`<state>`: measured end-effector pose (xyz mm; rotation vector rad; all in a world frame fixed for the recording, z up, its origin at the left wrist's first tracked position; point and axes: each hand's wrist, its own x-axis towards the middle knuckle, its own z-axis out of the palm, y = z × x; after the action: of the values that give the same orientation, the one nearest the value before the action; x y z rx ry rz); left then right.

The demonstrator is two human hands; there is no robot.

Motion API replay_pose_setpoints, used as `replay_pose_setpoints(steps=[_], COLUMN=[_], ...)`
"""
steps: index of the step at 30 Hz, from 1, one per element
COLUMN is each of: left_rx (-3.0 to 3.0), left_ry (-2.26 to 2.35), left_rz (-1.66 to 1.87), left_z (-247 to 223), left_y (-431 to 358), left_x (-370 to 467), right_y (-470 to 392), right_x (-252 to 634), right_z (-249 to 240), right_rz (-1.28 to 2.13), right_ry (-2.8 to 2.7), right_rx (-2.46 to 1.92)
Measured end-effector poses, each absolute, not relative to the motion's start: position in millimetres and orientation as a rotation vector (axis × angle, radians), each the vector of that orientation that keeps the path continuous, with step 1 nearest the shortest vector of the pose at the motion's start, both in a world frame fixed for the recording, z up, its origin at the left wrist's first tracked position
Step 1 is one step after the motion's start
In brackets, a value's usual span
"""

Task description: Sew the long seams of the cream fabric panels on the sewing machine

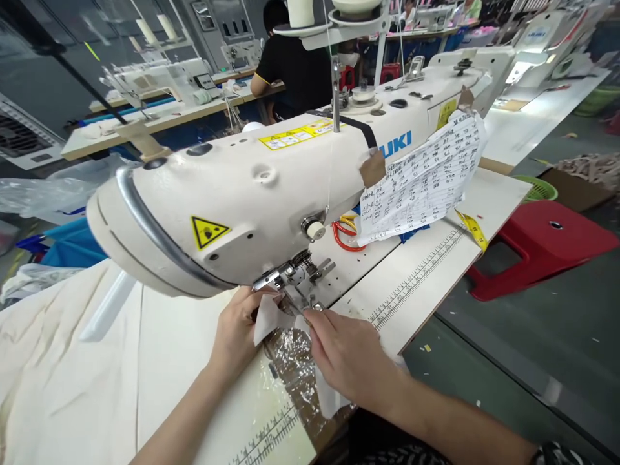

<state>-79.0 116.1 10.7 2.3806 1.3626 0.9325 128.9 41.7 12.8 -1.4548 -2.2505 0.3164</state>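
A white sewing machine (290, 187) reaches across the view, its needle and presser parts (300, 274) low in the middle. Right under them lies a piece of white fabric (270, 320). My left hand (238, 326) grips the fabric on the left side, fingertips partly hidden beneath the machine head. On the right, my right hand (346, 352) is closed with thumb and fingers pinched on the fabric close to the presser foot. Another part of the white cloth hangs below my right hand. Shiny clear tape covers the table edge between my wrists.
A handwritten paper sheet (421, 181) is taped to the machine. Red-handled scissors (345, 236) lie behind the needle area. A printed ruler (416, 274) runs along the table. To the right stands a red stool (547, 242); cream fabric (43, 361) spreads at left. A person (295, 58) sits behind.
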Motion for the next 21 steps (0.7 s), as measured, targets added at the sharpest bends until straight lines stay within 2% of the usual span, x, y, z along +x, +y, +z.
replay_pose_setpoints(steps=[21], left_rx=[2.25], left_ry=[1.485], left_rz=[0.852], left_z=[11.9], left_y=[119.6], left_x=[-73.3], right_y=[44.6], right_x=[126.3], right_z=[11.1], right_rz=[0.213], right_ry=[-2.269], right_rx=[-1.397])
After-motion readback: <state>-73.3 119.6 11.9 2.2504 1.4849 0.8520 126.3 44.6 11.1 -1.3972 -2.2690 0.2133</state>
